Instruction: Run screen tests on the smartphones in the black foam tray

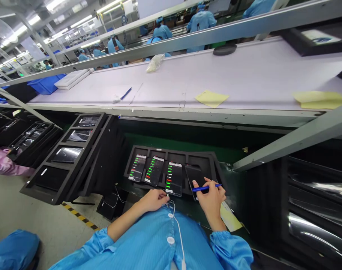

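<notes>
Several phones lie in a black foam tray (190, 155). Coloured text shows on the left phone (137, 168), the second phone (154, 170) and the third phone (173, 178). My left hand (155, 199) pinches the end of a white cable (178, 225) at the lower edge of the third phone. My right hand (212, 198) holds a blue pen (206, 188) over the lower part of a dark-screened phone (194, 176) at the right.
Stacked black trays with devices (66, 153) stand at the left, more trays (320, 198) at the right. Above runs a white shelf (171, 86) with yellow notes (212, 98). A yellow paper (230, 218) lies beside my right wrist. Other people work behind.
</notes>
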Available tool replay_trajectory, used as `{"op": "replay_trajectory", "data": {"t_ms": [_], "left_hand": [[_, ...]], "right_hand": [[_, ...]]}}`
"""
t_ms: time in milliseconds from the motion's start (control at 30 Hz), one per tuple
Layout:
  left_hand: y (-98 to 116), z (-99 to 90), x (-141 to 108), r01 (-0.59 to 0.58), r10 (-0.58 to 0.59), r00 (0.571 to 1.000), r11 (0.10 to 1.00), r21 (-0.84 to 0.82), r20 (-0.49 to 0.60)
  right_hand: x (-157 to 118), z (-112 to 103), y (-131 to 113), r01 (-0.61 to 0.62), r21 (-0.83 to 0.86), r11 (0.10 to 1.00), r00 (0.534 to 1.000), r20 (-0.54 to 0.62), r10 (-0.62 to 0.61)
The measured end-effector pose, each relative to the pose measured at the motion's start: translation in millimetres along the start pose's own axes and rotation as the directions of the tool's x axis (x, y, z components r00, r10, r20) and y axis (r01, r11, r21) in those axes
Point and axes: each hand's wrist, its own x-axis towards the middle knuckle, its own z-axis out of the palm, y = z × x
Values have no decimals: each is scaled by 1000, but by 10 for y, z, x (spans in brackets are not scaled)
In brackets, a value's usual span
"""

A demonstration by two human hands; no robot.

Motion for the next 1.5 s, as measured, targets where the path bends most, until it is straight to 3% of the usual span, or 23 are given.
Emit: {"op": "replay_trajectory", "data": {"t_ms": [200, 400, 567, 700, 800, 967, 1067, 1200, 1367, 1500], "left_hand": [[-174, 183, 201, 48, -33, 997, 977, -207, 77], [-342, 274, 384, 162, -118, 986, 861, -482, 121], [-373, 282, 401, 166, -119, 985, 821, -546, 121], [-388, 310, 412, 177, -127, 984, 783, -596, 126], [-411, 338, 427, 191, -135, 981, 755, -627, 136], [-446, 348, 403, 187, -128, 982, 760, -622, 138], [-467, 325, 354, 152, -87, 987, 773, -616, 133], [-499, 323, 302, 130, -60, 989, 775, -618, 133], [-543, 384, 332, 142, -91, 990, 716, -683, 110], [-541, 411, 383, 163, -111, 987, 674, -720, 120]], "right_hand": [[53, 1, 13, -29, 25, 999, 1000, -2, 29], [-114, 87, -5, 33, 92, 995, 997, -71, -26], [-168, -62, 74, 98, 143, 985, 995, -3, -99], [-11, -231, 283, 157, 149, 976, 976, 130, -177], [167, -213, 365, 157, 124, 980, 960, 214, -181], [487, -86, 219, 4, 149, 989, 997, 75, -16], [575, -65, 145, -44, 181, 983, 997, 69, 32], [506, -45, 243, -26, 202, 979, 993, 116, 2], [354, -54, 450, -1, 249, 969, 987, 154, -38], [328, -148, 513, 25, 246, 969, 954, 284, -97]]}}
